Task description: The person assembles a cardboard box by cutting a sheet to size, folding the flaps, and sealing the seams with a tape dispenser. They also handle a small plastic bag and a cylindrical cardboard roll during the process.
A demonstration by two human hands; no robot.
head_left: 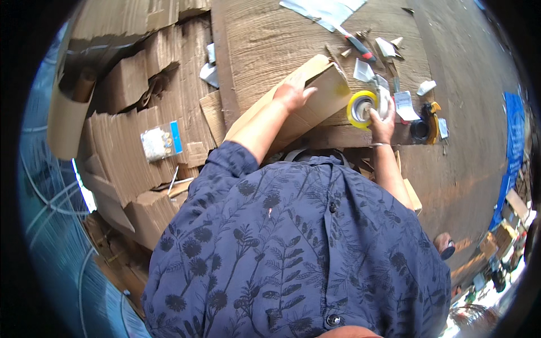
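A long, folded brown cardboard box (324, 96) lies slantwise on the wooden table in front of me. My left hand (292, 94) rests on its upper side, fingers stretched out and holding nothing. To the right of the box, my right hand (383, 123) is closed around a roll of yellow tape (352, 114), which is held up on its edge. Some pale material right behind the roll is blurred, and I cannot make out what it is. Beyond the right hand sits a black and yellow tape dispenser (427, 125).
A red and black handled knife (360, 48) and white paper scraps (363, 71) lie on the far part of the table (259, 39). Stacked cardboard sheets (121, 152) fill the left side, with a clear packet (160, 142) on top. A blue banner (511, 152) hangs far right.
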